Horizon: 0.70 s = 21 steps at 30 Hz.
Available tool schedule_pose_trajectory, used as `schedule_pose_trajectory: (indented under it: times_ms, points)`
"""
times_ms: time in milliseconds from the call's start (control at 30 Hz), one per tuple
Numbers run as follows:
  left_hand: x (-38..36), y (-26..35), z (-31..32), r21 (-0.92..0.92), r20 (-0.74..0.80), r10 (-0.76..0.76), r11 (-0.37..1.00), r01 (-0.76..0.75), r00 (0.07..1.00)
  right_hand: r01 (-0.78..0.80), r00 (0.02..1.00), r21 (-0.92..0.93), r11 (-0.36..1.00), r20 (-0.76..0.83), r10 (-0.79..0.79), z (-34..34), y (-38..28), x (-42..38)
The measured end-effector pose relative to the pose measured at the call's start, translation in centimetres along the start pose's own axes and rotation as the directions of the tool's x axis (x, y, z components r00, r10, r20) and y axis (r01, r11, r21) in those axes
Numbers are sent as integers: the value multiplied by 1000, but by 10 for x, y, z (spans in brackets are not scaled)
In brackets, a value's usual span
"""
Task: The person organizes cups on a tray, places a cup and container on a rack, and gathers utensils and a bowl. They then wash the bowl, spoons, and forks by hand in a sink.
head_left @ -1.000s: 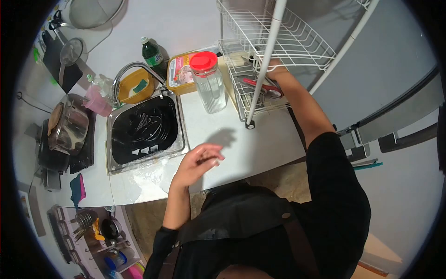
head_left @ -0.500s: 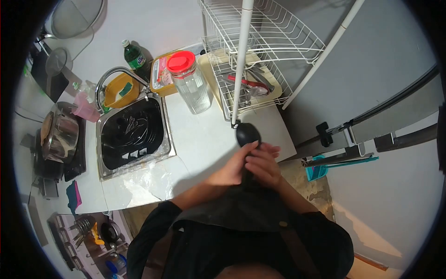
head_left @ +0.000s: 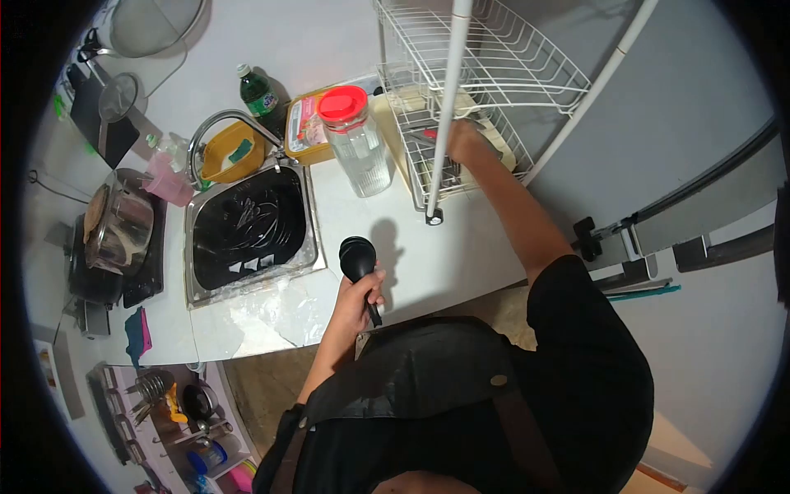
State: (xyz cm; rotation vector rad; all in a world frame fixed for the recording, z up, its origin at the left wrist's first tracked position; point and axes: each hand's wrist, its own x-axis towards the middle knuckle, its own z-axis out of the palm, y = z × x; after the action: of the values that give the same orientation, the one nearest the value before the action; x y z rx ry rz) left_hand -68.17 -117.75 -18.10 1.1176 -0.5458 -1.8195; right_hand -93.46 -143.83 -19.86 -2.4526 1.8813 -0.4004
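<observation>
I have the left hand (head_left: pixel 355 303) curled round the handle of a black ladle (head_left: pixel 358 262), its bowl above the near part of the white surface (head_left: pixel 461 259), just right of the sink (head_left: pixel 311 218). My right hand (head_left: pixel 465 142) reaches into the lower basket of the white wire rack (head_left: pixel 450 90), partly behind its front post — I can't tell how far its fingers are spread or whether they grip anything. The red-lidded jug (head_left: pixel 362 160) stands between sink and rack.
</observation>
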Motion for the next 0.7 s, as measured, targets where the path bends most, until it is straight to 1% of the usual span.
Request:
schedule_pose_trajectory:
  times_ms: [67,167,200,233,300,333,400,500,533,567,667,700]
  points:
    - [-2,-1,-6,-39,9,25,999,-24,1000,4,998,-77,997,62,1,-10,-14,-5]
    - [1,-6,-11,-33,23,56,998,-55,998,236,972,-318,918,86,-220,-3,-15,-9]
    - [1,-6,-12,-43,48,36,998,-34,998,126,991,-123,984,66,-118,-4,-12,-12]
    - [0,-3,-11,-47,57,19,999,-16,998,12,999,81,997,45,-16,-15,-16,-17]
    - [-4,5,-6,-53,82,-10,998,14,997,43,998,50,998,-44,-41,-13,2,-4]
    - [-1,5,-6,-71,100,0,997,8,995,29,996,-97,995,86,-21,-12,10,7]
    - [1,4,-8,-98,134,8,995,5,991,53,990,-85,995,135,-42,-36,-2,4]
    - [2,4,-5,-91,128,-2,996,14,992,272,949,-275,922,233,-210,-17,19,22]
    - [1,5,-4,-101,131,-1,995,14,991,123,966,-186,975,247,-75,-22,11,16]
    - [-1,5,-5,-109,133,-2,994,16,991,-35,960,-95,995,274,60,-27,4,10]
    - [0,6,-10,-119,140,-7,993,24,990,-170,956,-120,978,220,193,-52,-7,-7]
    - [1,6,-11,-123,141,-6,992,24,990,-127,987,-128,984,87,139,-61,-9,-16]
